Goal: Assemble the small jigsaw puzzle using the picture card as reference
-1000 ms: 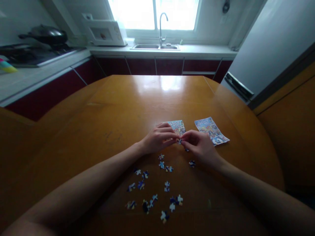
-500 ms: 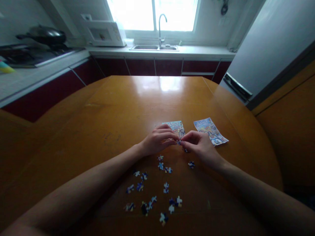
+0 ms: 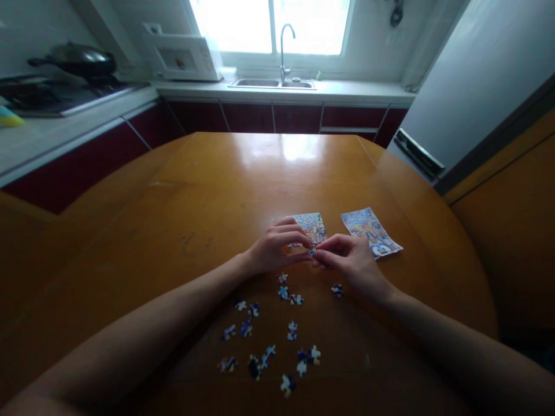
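Note:
A small jigsaw puzzle piece [image 3: 313,252] is pinched between the fingertips of both hands, just below the partly joined puzzle [image 3: 311,224]. My left hand [image 3: 280,245] comes in from the left, its thumb and forefinger curved to meet at the piece and partly covering the puzzle's left side. From the right, my right hand [image 3: 350,259] grips the same piece between thumb and fingers. Beside it lies a printed picture sheet [image 3: 373,231] in blue and mixed colours, its lower left edge behind the hand. Loose puzzle pieces [image 3: 284,293] are scattered nearer to me, one [image 3: 337,290] below my right wrist.
Everything lies on a large wooden table [image 3: 208,185] with rounded sides. Beyond it are a counter with a sink [image 3: 255,83] and a faucet [image 3: 282,52]. A pan [image 3: 82,60] sits on the stove at left; a fridge [image 3: 468,86] stands at right.
The hands have shifted slightly, the piece moving a little left. My left thumb has straightened lower, opening a wider gap below the forefinger. The dark piece under my right fingers no longer shows on the table.

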Demonstrator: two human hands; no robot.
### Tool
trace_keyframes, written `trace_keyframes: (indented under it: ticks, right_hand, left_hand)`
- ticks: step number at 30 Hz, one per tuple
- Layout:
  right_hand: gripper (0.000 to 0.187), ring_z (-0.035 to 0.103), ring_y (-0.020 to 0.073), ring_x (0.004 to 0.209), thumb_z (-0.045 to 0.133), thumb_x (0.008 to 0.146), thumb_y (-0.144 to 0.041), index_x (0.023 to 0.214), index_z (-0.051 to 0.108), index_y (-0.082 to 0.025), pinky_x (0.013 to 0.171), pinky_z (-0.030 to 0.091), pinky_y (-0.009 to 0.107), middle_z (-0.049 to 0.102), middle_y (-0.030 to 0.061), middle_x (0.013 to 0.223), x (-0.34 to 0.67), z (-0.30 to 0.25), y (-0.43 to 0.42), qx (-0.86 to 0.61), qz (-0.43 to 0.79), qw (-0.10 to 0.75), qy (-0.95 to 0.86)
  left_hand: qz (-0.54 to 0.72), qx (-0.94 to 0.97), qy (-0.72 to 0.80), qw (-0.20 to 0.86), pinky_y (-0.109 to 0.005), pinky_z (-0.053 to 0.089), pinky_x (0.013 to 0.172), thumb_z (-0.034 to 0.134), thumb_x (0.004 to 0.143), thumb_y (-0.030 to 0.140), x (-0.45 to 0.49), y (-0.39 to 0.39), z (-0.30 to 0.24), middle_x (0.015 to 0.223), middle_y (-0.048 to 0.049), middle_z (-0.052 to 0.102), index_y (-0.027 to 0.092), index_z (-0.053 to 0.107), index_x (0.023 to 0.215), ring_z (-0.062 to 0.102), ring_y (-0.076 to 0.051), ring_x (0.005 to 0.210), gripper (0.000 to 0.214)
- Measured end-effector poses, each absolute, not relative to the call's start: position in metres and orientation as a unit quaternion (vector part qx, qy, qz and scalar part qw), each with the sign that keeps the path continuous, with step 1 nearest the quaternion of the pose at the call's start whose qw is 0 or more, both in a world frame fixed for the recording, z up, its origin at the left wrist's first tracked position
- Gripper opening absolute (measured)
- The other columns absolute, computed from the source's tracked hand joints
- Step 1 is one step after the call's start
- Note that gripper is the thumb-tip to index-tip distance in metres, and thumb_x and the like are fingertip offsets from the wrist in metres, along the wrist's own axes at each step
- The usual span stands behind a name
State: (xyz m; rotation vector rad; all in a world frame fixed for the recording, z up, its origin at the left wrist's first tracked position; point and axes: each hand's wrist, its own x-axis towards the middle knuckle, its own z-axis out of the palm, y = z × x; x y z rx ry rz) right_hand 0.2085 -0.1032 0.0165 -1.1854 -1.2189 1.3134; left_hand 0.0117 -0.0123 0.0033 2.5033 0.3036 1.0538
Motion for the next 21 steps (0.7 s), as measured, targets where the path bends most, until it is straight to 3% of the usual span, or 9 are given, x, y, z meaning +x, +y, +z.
trace_keyframes:
  ticks: [9,15,21]
  right_hand:
    - [0.009,0.068,0.0205,0.09,0.075,0.081,-0.028,0.078,0.071,-0.021,0.083,0.055,0.039,0.073,0.0061,0.092,0.218,0.013,-0.093,-0.427,0.388,0.486,-0.657]
    - [0.003,0.066,0.0186,0.083,0.074,0.084,-0.025,0.084,0.072,-0.023,0.076,0.054,0.035,0.071,0.0034,0.087,0.22,0.015,-0.093,-0.422,0.312,0.457,-0.718]
    - [0.007,0.066,0.0191,0.085,0.069,0.089,-0.027,0.088,0.075,-0.024,0.076,0.054,0.036,0.072,0.0053,0.09,0.217,0.007,-0.092,-0.403,0.252,0.459,-0.75]
  left_hand:
    - [0.383,0.889,0.105,0.227,-0.031,0.052,0.073,0.072,0.087,0.037,0.012,-0.011,0.004,0.085,-0.0028,0.077,0.024,0.075,0.086,0.062,-0.015,0.076,0.013]
    - [0.391,0.872,0.133,0.262,-0.03,0.052,0.072,0.076,0.083,0.039,0.007,-0.003,0.001,0.083,-0.0041,0.077,0.022,0.075,0.086,0.062,-0.016,0.076,0.017]
    - [0.37,0.855,0.308,0.195,-0.035,0.049,0.082,0.073,0.086,0.034,-0.004,0.023,-0.013,0.09,-0.0038,0.074,0.023,0.077,0.092,0.061,-0.019,0.088,0.013]
